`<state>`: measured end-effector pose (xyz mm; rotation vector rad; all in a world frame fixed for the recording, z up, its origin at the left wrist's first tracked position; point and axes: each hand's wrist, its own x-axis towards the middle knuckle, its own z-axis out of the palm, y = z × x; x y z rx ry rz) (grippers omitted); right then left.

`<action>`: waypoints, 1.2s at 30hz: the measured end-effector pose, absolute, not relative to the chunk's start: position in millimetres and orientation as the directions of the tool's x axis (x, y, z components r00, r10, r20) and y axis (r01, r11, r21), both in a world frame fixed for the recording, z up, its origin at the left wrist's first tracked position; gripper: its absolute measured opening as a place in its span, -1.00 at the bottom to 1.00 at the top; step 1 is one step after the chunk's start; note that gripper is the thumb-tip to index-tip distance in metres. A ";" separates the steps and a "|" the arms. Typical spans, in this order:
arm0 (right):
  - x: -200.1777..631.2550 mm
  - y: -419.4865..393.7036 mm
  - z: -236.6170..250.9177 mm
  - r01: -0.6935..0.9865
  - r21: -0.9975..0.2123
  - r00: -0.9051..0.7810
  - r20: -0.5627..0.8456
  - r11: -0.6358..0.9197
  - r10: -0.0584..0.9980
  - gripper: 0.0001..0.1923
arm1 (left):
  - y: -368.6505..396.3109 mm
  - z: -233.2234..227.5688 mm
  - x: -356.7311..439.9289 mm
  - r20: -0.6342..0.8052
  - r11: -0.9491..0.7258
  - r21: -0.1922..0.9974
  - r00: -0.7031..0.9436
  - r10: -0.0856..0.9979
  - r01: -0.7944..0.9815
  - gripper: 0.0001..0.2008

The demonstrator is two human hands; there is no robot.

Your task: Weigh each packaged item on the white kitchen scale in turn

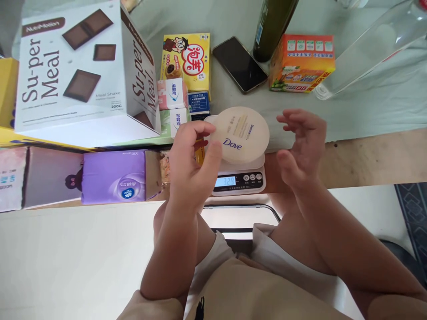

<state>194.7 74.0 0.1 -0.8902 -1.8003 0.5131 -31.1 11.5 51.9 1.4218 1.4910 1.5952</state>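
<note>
The round cream plastic tub (243, 135) seems mid-weighing on the white plastic scale (240, 180) near the wooden table (367, 155)'s front edge, right hand (302, 146) released, left hand (196, 166) unclear in grip; reading next needs both clear.

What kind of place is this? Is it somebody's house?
It's probably a home, though I can't be sure. You can see a wooden table with a pale green covering, a dark, flat, rectangular phone and a small white digital scale with buttons.
</note>
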 end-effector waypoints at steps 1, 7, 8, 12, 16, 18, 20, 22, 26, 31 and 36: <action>192.4 76.5 3.0 0.336 -0.674 -0.261 0.604 0.657 0.753 -0.37 | 12.0 50.7 -29.7 0.315 -0.246 0.937 -0.297 0.901 0.246 -0.69; 168.3 76.7 21.1 0.248 -0.656 -0.476 0.558 0.713 0.679 -0.05 | 14.9 54.2 -24.1 0.216 -0.201 0.976 -0.236 0.947 0.086 -0.56; 164.5 75.6 24.7 0.246 -0.649 -0.486 0.560 0.720 0.671 -0.03 | 14.9 55.3 -24.7 0.206 -0.191 0.978 -0.226 0.952 0.087 -0.54; 155.2 70.4 37.9 0.312 -0.646 -0.472 0.532 0.697 0.704 -0.11 | 12.5 58.3 -30.8 0.183 -0.177 0.983 -0.167 0.969 0.050 -0.51; 153.9 68.1 44.4 0.323 -0.724 -0.425 0.465 0.610 0.777 -0.19 | 8.7 57.7 -36.0 0.148 -0.152 0.988 -0.130 0.980 -0.027 -0.45; 151.9 76.1 49.2 0.306 -0.766 -0.397 0.437 0.566 0.807 -0.19 | 6.7 57.5 -35.6 0.172 -0.179 0.984 -0.185 0.968 -0.023 -0.46; 145.2 95.3 58.4 0.286 -0.789 -0.369 0.433 0.544 0.823 -0.17 | 4.6 59.2 -33.0 0.221 -0.225 0.974 -0.301 0.928 0.021 -0.51; 131.8 125.0 71.0 0.271 -0.773 -0.362 0.470 0.574 0.805 -0.19 | 3.1 63.7 -29.3 0.276 -0.279 0.959 -0.403 0.873 0.054 -0.58; 89.9 190.9 90.7 0.271 -0.681 -0.447 0.537 0.680 0.715 -0.28 | 3.5 78.2 -23.9 0.291 -0.323 0.946 -0.476 0.830 0.016 -0.63; 47.8 227.8 86.4 0.365 -0.669 -0.542 0.412 0.647 0.733 -0.34 | 0.0 91.2 -25.4 0.192 -0.217 0.976 -0.512 0.837 0.012 -0.63; 36.3 236.1 75.6 0.339 -0.671 -0.627 0.361 0.660 0.690 -0.30 | -6.6 91.8 -34.1 0.079 -0.084 0.996 -0.419 0.905 0.006 -0.51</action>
